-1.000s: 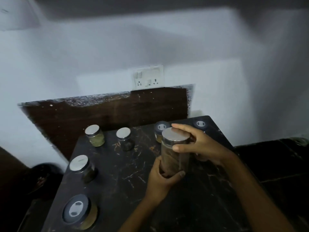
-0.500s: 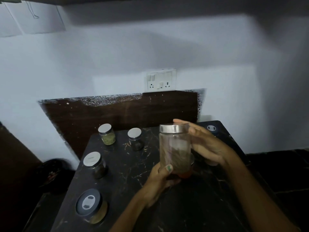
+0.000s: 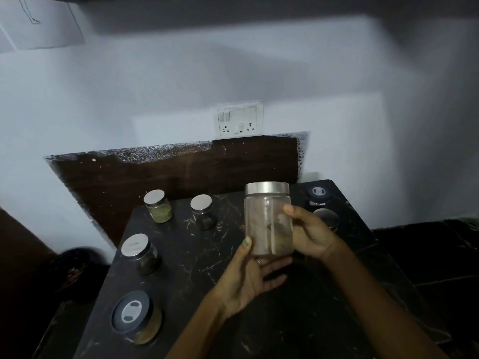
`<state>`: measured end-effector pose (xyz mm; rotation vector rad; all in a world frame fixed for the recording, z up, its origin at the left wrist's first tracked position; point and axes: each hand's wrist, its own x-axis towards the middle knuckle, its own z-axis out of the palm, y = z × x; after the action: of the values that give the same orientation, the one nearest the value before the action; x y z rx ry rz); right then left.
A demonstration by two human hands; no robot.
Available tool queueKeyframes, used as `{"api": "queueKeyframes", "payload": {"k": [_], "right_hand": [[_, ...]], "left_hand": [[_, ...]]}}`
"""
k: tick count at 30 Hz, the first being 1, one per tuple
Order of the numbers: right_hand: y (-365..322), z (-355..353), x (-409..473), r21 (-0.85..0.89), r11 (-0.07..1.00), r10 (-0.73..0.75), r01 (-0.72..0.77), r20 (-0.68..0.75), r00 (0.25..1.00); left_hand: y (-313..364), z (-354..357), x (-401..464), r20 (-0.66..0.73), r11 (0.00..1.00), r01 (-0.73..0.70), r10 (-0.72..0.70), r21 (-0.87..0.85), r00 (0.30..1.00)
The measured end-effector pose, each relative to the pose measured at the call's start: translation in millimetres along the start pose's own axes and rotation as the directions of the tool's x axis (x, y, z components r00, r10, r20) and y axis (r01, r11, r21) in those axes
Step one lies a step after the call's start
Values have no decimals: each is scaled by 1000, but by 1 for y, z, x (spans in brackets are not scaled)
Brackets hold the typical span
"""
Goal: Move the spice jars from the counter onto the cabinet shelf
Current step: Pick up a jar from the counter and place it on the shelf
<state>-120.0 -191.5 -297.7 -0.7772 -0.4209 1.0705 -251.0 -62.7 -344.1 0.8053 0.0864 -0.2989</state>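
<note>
A tall glass jar (image 3: 267, 224) with a steel lid and brown spice is held upright above the dark marble counter (image 3: 197, 257). My left hand (image 3: 248, 278) cups its base from below and the left. My right hand (image 3: 311, 234) grips its right side. Still on the counter are a green-spice jar (image 3: 158, 207), a small dark jar (image 3: 203, 212), a steel-lidded jar (image 3: 141, 253) at the left, a black-lidded jar (image 3: 136, 317) at the front left, and two jars at the back right, one black-lidded (image 3: 318, 194) and one steel-lidded (image 3: 327, 218).
A dark wooden backsplash (image 3: 168, 174) runs behind the counter, with a white socket plate (image 3: 239, 120) on the wall above it. A dark underside of a cabinet or shelf (image 3: 259, 6) spans the top edge. A dark bin (image 3: 72, 270) stands left of the counter.
Both hands have lifted the tall jar off the counter and raised it. My right hand moved from the lid down to the jar's side. The camera has tilted upward.
</note>
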Motion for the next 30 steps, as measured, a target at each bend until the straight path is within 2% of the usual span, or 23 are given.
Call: {"api": "queueKeyframes", "payload": {"k": [4,6,11,16,20,23,26,30], "right_hand": [[-2,7,6,-298,954,-18,-29,-154,988],[-3,9,8,-342,939,-23,-40,-180,983],[-7,6,6,-134,991,-6,-10,-121,993],[3,7,7,-111,990,84,-83,4,996],[6,8,9,-116,990,73,-77,-38,997],[4,9,9,-75,995,56,-58,-34,998],[-1,14,9,-142,990,4,-8,-29,1000],[-2,18,16,-214,977,-39,10,-132,991]], "left_hand": [[-1,-4,3,-42,1000,-3,2,-17,999],[-3,-5,5,-56,1000,5,-5,-1,998],[-2,-9,5,-26,997,15,-17,-69,1000],[-5,-10,4,19,991,32,-29,-129,999],[-2,-8,1,52,993,40,-35,-113,998],[3,-6,-1,15,996,25,-23,-86,1000],[5,-9,-3,-52,991,-26,20,-132,998],[4,-12,-5,-80,987,-94,84,-130,993]]}}
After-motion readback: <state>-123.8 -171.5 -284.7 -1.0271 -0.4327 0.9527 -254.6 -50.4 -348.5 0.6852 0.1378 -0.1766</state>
